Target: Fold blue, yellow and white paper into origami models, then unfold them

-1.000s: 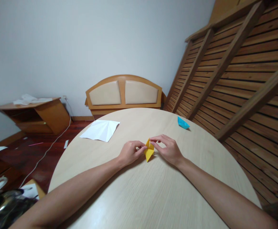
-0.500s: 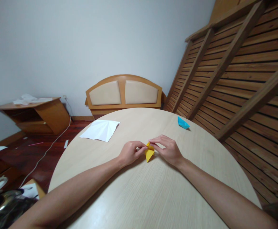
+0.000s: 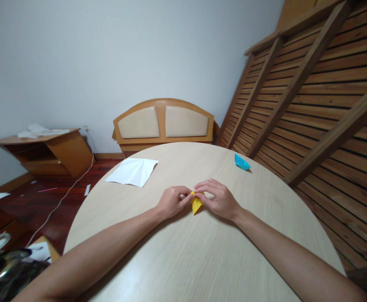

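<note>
Pale round table [image 3: 202,260]: left hand [image 3: 170,202] at 9 o'clock and right hand [image 3: 218,199] at 3 pinch the yellow fold [image 3: 196,204] at its centre; uneven pressing could skew the crease.

On the round, pale wooden worktop [image 3: 202,260] both hands meet at a small folded piece of yellow paper [image 3: 196,204]. The left hand [image 3: 171,202] pinches its left side with a closed grip, and the right hand [image 3: 218,198] presses on its upper part with the fingers [image 3: 202,186] bent over it. Only the lower point of the paper shows. A creased white paper sheet [image 3: 133,171] lies far to the left, and a small blue folded paper boat [image 3: 242,162] near the far right edge.
</note>
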Motion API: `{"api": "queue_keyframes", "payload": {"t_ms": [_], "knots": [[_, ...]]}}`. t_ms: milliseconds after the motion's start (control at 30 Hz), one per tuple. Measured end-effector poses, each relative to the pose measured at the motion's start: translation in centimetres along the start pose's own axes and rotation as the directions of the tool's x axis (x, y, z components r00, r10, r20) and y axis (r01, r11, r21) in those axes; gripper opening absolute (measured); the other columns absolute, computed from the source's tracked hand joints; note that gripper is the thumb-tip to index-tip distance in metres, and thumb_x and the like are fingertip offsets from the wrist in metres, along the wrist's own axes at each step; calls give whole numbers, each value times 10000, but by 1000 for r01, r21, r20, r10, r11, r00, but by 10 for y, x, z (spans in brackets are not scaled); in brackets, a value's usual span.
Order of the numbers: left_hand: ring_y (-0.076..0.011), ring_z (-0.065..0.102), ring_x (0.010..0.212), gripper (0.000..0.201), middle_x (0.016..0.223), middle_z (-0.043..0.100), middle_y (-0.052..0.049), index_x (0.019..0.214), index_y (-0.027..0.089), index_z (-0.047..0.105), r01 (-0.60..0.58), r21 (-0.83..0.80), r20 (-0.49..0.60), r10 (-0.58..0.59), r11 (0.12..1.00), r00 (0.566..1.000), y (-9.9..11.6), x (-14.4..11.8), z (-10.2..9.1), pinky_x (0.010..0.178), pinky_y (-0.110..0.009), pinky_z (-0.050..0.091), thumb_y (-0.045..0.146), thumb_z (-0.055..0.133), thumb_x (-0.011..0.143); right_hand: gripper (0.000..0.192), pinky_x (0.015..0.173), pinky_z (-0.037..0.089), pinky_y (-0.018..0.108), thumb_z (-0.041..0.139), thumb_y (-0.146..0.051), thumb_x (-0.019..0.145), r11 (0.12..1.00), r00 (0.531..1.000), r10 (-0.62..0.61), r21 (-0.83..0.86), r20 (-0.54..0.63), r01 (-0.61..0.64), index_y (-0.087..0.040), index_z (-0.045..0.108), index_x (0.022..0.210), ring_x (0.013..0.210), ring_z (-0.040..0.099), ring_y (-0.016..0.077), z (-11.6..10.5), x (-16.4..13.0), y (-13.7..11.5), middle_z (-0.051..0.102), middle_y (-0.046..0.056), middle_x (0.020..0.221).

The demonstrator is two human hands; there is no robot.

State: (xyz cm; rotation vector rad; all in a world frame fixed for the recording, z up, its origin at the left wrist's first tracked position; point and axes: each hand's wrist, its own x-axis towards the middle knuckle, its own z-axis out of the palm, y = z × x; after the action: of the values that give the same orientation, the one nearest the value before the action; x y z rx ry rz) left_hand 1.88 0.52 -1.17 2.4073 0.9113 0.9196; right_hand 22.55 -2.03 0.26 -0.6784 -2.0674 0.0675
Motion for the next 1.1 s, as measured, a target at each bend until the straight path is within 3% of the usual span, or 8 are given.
{"api": "queue_keyframes", "payload": {"t_ms": [233, 633, 1100], "knots": [[-137, 641, 685, 283, 840, 750, -60, 946, 159, 751, 16, -9, 12, -16, 1000, 1000, 3, 0, -1, 594, -202, 456, 314, 515, 950, 116, 831, 532, 385, 659, -221, 904, 1000, 998, 4, -3, 61, -4, -223, 698, 1013, 913, 670, 206, -1, -1, 0, 736, 64, 987], [-126, 657, 661, 262, 886, 756, -50, 1029, 169, 727, 12, -86, -3, -12, 996, 1000, 7, -1, -3, 583, -202, 501, 340, 548, 945, 34, 776, 534, 331, 652, -221, 906, 986, 986, 165, 6, -19, -165, -222, 655, 940, 827, 671, 189, 2, -2, -2, 716, 34, 885], [-118, 642, 637, 302, 839, 758, -60, 964, 149, 738, -79, -103, -32, 76, 991, 997, 9, -1, -5, 564, -192, 499, 337, 502, 972, 78, 760, 554, 322, 636, -211, 900, 982, 982, 186, 31, 5, -186, -218, 640, 978, 812, 668, 178, 3, -3, -3, 711, 36, 885]]}}
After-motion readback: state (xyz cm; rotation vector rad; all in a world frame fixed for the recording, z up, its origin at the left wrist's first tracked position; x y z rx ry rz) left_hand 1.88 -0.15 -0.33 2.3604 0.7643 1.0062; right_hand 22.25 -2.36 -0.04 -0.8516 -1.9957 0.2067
